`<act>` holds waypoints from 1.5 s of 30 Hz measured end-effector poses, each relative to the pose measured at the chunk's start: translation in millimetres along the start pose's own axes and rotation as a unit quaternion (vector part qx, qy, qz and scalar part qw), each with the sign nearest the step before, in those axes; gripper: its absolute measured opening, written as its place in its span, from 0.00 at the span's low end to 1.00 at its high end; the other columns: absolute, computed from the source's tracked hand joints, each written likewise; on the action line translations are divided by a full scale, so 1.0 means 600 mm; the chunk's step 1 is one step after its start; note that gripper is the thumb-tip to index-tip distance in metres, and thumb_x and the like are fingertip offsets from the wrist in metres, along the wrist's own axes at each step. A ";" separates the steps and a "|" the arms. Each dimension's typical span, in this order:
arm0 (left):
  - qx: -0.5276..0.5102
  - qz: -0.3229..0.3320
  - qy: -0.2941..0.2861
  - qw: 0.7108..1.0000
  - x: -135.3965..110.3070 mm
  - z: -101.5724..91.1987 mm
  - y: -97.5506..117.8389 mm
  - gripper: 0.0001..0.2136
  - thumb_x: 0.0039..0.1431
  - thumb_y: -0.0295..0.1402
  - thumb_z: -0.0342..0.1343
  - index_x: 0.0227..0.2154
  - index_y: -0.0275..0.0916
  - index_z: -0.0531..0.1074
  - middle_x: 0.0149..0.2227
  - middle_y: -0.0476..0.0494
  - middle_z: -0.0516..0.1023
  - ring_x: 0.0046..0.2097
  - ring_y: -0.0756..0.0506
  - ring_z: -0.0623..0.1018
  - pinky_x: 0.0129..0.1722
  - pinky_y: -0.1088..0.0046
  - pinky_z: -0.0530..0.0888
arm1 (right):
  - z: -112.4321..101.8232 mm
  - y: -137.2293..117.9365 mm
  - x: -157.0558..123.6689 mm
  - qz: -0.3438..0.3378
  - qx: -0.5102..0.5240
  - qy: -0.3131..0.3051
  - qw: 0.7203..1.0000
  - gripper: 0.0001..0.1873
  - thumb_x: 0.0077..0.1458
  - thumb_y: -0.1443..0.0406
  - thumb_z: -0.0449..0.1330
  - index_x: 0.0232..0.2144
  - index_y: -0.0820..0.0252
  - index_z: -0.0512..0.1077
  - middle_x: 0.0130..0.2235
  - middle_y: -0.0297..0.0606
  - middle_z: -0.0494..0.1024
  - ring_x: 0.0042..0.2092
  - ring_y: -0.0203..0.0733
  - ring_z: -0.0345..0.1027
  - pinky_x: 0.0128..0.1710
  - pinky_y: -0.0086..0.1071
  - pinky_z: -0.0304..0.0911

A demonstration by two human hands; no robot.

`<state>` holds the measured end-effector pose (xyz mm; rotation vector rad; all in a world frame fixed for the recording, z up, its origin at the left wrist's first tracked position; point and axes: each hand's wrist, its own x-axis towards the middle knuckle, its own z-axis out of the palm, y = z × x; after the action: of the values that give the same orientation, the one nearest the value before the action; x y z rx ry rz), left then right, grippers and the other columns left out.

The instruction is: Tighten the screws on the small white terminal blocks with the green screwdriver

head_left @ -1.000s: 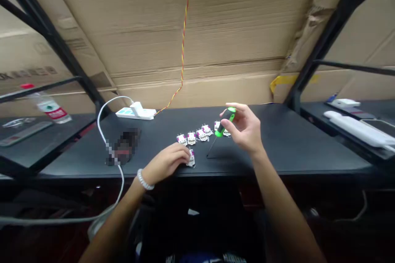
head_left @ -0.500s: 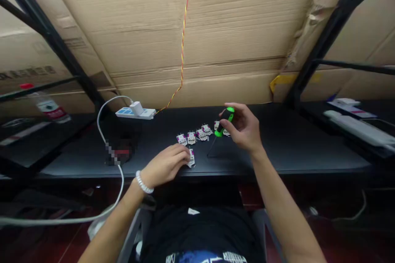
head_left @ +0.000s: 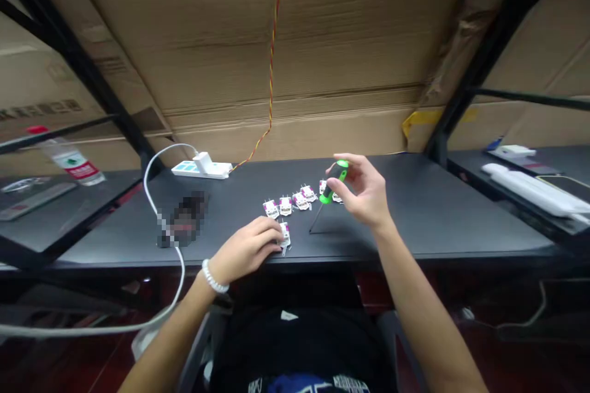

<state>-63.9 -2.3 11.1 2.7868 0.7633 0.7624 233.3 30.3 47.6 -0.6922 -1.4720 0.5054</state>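
My right hand (head_left: 364, 191) pinches the green and black handle of a screwdriver (head_left: 327, 191). Its thin shaft slants down to the left, and the tip is at or just above the dark tabletop. My left hand (head_left: 251, 245), with a white coil band on the wrist, has its fingers closed on a small white and purple part (head_left: 285, 236) near the table's front edge. Behind it lie several similar white and purple parts (head_left: 286, 205) in a loose row. A few more sit partly hidden behind the screwdriver and my right hand.
A white power strip (head_left: 203, 168) with a plugged-in adapter stands at the back left, its white cable running down past the front edge. A blurred-out dark object (head_left: 187, 218) lies at left. A bottle (head_left: 76, 163) is on the left shelf; a long white object (head_left: 530, 187) lies at right.
The small part at my left fingers has shifted and turned slightly toward the front edge. My right hand and the screwdriver have barely moved. The tabletop looks lighter.
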 end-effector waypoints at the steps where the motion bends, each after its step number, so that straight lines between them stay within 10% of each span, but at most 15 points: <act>1: 0.003 -0.004 0.005 1.000 -0.001 0.002 0.000 0.05 0.74 0.29 0.55 0.46 0.40 0.76 0.50 0.39 0.80 0.53 0.42 0.79 0.55 0.64 0.78 | 0.000 0.000 0.000 0.001 0.000 0.000 1.000 0.23 0.57 0.56 0.73 0.53 0.51 0.75 0.42 0.36 0.82 0.44 0.45 0.81 0.47 0.40 0.79; 29: 0.090 0.034 0.065 0.993 -0.042 0.033 0.058 0.09 0.72 0.22 0.53 0.41 0.39 0.77 0.40 0.42 0.82 0.39 0.46 0.80 0.39 0.70 0.76 | -0.010 -0.004 -0.003 -0.059 -0.089 -0.001 0.994 0.22 0.60 0.59 0.71 0.55 0.52 0.76 0.44 0.38 0.82 0.44 0.44 0.80 0.46 0.39 0.77; 36: 0.038 0.011 0.139 0.989 -0.041 0.029 0.051 0.08 0.72 0.23 0.56 0.42 0.39 0.79 0.38 0.44 0.84 0.38 0.47 0.82 0.39 0.72 0.78 | 0.000 -0.028 -0.010 -0.176 -0.145 -0.224 0.948 0.17 0.65 0.68 0.66 0.55 0.51 0.78 0.48 0.41 0.82 0.48 0.43 0.78 0.49 0.40 0.76; 45: -0.034 -0.070 0.208 0.975 -0.040 0.029 0.036 0.05 0.70 0.25 0.60 0.40 0.39 0.80 0.37 0.45 0.86 0.38 0.47 0.85 0.42 0.74 0.82 | 0.018 -0.034 -0.028 -0.012 -0.253 -0.460 0.851 0.21 0.56 0.81 0.58 0.44 0.55 0.79 0.49 0.41 0.80 0.53 0.48 0.72 0.58 0.45 0.69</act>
<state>-63.7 -33.6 -8.2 2.5067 0.9633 1.3371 219.2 5.0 49.2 -0.8902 -2.5805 0.4470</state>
